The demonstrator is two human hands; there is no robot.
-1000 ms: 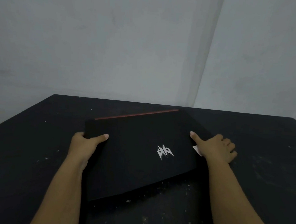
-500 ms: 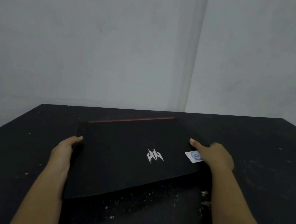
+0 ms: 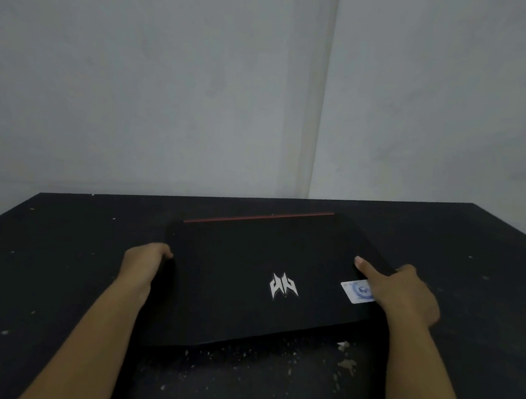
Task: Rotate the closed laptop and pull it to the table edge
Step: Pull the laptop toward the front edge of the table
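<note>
A closed black laptop (image 3: 250, 276) lies flat on the black table (image 3: 48, 262), with a silver logo on its lid, a red strip along its far edge and a white-and-blue sticker near its right side. My left hand (image 3: 143, 261) grips the laptop's left edge, fingers curled around it. On the right edge sits my right hand (image 3: 401, 290), thumb lying on the lid and partly covering the sticker. The laptop's near edge still slants slightly, its right corner farther from me than the left.
The table top is scuffed, with pale flecks and chips (image 3: 345, 354) in front of the laptop. Grey walls (image 3: 170, 83) meet in a corner just behind the table's far edge. The table's right edge runs off at the upper right.
The laptop has turned so its far red edge lies more level with the table's back edge. My left hand slid from on top of the lid to the left edge. The sticker came into view.
</note>
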